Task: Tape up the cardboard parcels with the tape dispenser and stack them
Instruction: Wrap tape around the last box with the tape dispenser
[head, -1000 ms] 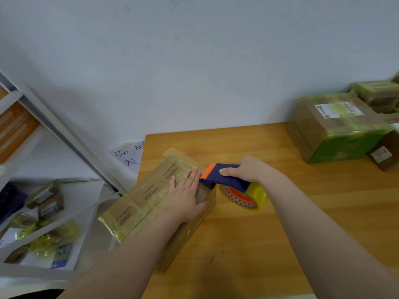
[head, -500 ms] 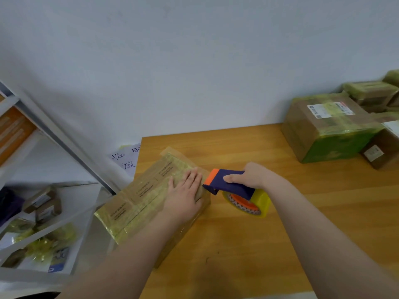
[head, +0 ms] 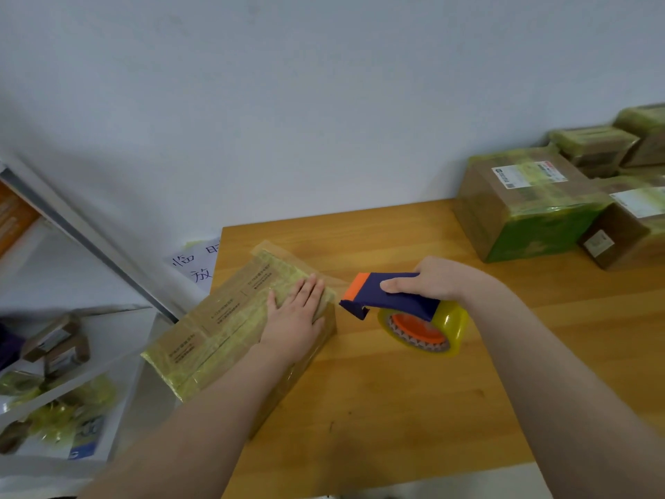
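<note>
Left hand (head: 295, 315) is pressed flat, fingers straight, on the long brown cardboard parcel (head: 216, 325) wrapped in yellowish tape, which hangs over the left edge of the wooden table (head: 396, 408). Right hand (head: 435, 279) grips the blue-and-orange tape dispenser (head: 392, 300). A second ago its nose was touching the parcel's right end; now it's pulled clear, with a gap. Can't tell if the tape's cut. Looks like this pass is done, so stacking by the taped green-brown boxes (head: 529, 207) at the far right edge is probably next.

Soft even light, wide-angle warp, edges blurry.
</note>
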